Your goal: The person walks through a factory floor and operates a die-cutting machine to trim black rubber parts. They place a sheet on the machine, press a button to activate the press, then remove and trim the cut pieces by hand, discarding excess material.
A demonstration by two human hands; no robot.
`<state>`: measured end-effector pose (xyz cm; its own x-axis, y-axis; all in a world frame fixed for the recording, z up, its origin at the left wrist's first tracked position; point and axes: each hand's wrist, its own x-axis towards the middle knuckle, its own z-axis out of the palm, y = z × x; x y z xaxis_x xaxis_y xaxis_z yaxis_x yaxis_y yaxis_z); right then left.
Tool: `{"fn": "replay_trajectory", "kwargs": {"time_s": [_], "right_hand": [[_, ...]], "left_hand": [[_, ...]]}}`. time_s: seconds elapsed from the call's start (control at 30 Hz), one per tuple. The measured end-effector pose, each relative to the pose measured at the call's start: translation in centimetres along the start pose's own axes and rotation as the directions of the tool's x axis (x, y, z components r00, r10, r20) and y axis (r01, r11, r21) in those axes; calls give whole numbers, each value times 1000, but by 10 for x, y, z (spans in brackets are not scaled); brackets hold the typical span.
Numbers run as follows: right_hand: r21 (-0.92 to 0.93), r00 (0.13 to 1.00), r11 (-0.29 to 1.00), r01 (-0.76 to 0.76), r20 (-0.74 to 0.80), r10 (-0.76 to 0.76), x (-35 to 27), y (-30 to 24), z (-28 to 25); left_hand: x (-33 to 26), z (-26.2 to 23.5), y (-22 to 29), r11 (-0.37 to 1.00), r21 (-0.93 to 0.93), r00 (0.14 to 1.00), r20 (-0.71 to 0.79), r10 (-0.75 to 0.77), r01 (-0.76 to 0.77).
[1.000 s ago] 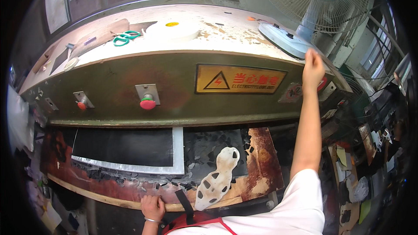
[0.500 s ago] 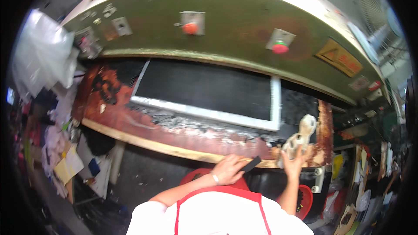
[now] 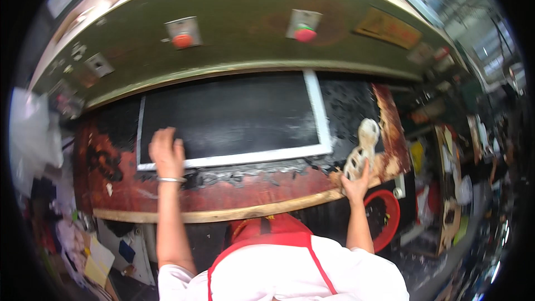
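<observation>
Head view, nearest first: a red apron (image 3: pixel 270 233) over a white shirt (image 3: pixel 273 270), with a red tub (image 3: pixel 393 220) standing to its right, below the near edge of the counter (image 3: pixel 239 192). Over that edge come both bare forearms. The right hand (image 3: pixel 356 183) is grasping the near end of a pale, sole-shaped piece with holes (image 3: pixel 365 144), thumb on its left side and fingers along the other. The left hand (image 3: pixel 166 153) is released and holds nothing, its fingers loosely extended over the near left corner of a black sheet (image 3: pixel 239 114) with a pale border (image 3: pixel 319 114). Blur leaves it uncertain whether that hand touches the sheet, or whether the piece is lifted off the counter.

The piece sits at the right part of the counter, its long axis running away from the person and leaning a little to the right. The right hand is directly at it; the left is well apart, across the sheet. From the right hand, the sheet lies to the left and slightly farther off, its long side running crosswise.

Beyond rises a green machine beam (image 3: pixel 239 28) carrying an orange-red button (image 3: pixel 182 40) and a pink one (image 3: pixel 305 34).
</observation>
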<state>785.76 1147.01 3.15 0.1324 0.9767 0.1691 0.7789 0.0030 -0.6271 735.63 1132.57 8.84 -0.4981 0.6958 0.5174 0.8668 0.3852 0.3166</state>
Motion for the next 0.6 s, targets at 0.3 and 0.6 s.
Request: {"fn": "replay_trajectory", "kwargs": {"time_s": [0.3,0.6], "right_hand": [[814,916,-450,-367,401,-21,29,-27,-87],[654,848,-659,-371,528,46,24,-23,-48]], "left_hand": [[-1,45,-49,863,501,911,324,-254,62],[-1,48,-53,866,498,918,329,-222,31]]}}
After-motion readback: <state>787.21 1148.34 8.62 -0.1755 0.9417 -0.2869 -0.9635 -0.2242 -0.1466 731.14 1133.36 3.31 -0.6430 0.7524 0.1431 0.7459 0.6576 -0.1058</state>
